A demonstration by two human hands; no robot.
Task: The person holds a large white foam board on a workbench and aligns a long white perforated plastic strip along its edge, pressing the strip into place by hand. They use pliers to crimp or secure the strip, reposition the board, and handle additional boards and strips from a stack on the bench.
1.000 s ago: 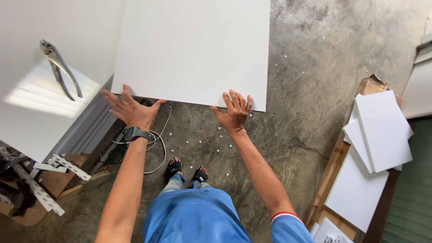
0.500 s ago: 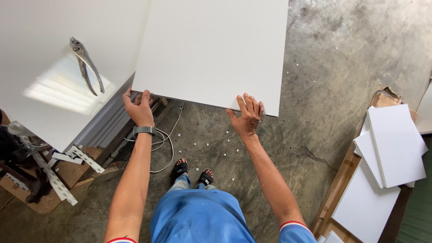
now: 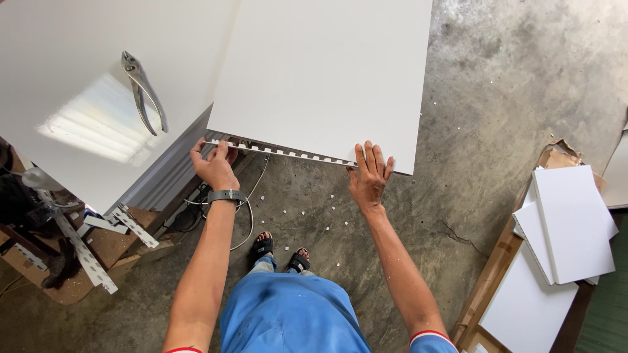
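Observation:
A large white panel [image 3: 327, 72] lies flat in front of me, and a notched metal strip [image 3: 281, 151] shows along its near edge. My left hand [image 3: 214, 165], with a watch on its wrist, grips the strip and the panel's near left corner. My right hand [image 3: 369, 175] rests with fingers spread on the panel's near right edge. Below are my blue shorts and sandalled feet on the concrete floor.
A second white panel [image 3: 72, 98] at left carries metal pliers [image 3: 144, 91]. Perforated metal brackets [image 3: 85, 252] and a cable [image 3: 245, 222] lie at lower left. A stack of white panels [image 3: 569, 222] on cardboard sits at right. Small white chips [image 3: 307, 212] dot the concrete floor [image 3: 510, 85].
Both hands have come down onto the panel's near edge. The left hand has closed on the metal strip at the corner; the right hand has settled flat on the edge.

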